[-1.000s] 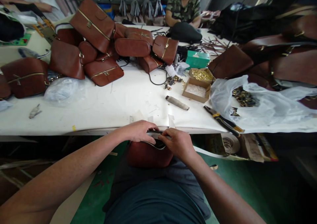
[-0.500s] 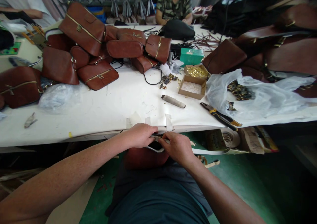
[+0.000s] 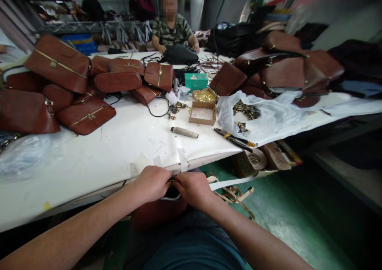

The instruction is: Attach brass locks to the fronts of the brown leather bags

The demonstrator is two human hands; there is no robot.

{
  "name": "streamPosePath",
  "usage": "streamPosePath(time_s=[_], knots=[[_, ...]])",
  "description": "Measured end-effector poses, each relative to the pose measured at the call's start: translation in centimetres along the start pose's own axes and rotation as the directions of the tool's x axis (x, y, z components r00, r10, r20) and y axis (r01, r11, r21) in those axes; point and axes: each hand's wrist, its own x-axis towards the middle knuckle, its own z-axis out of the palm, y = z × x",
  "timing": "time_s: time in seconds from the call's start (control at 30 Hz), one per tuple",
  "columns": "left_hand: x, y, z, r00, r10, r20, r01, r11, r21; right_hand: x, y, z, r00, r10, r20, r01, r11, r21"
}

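Note:
My left hand (image 3: 155, 182) and my right hand (image 3: 193, 188) meet at the table's front edge, fingers closed on the rim of a reddish-brown bag (image 3: 158, 214) in my lap. The bag's opening shows dark between them, with a pale edge. A white strip (image 3: 232, 182) runs from beside my right hand toward a roll below the table. On the table lie a wrapped tool (image 3: 184, 132), black and yellow pliers (image 3: 234, 139) and a small box of white pieces (image 3: 203, 113).
Brown bags are piled at left (image 3: 62, 63) and right (image 3: 283, 71). A plastic bag of metal parts (image 3: 268, 118) lies near the pliers. Across the white table (image 3: 119, 150), a person in camouflage (image 3: 171, 31) handles a black item (image 3: 180, 55).
The view has swung right and up, so the table contents appear further left. My hands stay at the bag rim and are closer together. More of the white strip shows.

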Motion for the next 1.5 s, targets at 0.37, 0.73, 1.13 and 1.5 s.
streamPosePath(time_s=[0.37,0.73,1.13,1.5], knots=[[0.2,4.2,-0.4,0.957,0.281,0.068,-0.288,0.948,0.136,-2.2,3.2,-4.3,0.937,-0.182,0.297,0.051,0.915,0.4],[-0.2,5.4,0.5,0.939,0.345,0.018,-0.345,0.936,0.066,-5.2,4.9,-4.6,0.88,-0.249,0.403,-0.09,0.748,0.658],[-1.6,1.4,0.3,0.988,0.148,-0.036,-0.15,0.987,-0.061,-7.1,14.2,-2.8,0.854,0.507,-0.117,-0.264,0.616,0.742],[-3.7,0.2,-0.6,1.0,-0.014,0.004,0.015,0.936,-0.352,-1.9,19.7,0.9,0.716,0.667,-0.204,-0.35,0.598,0.721]])
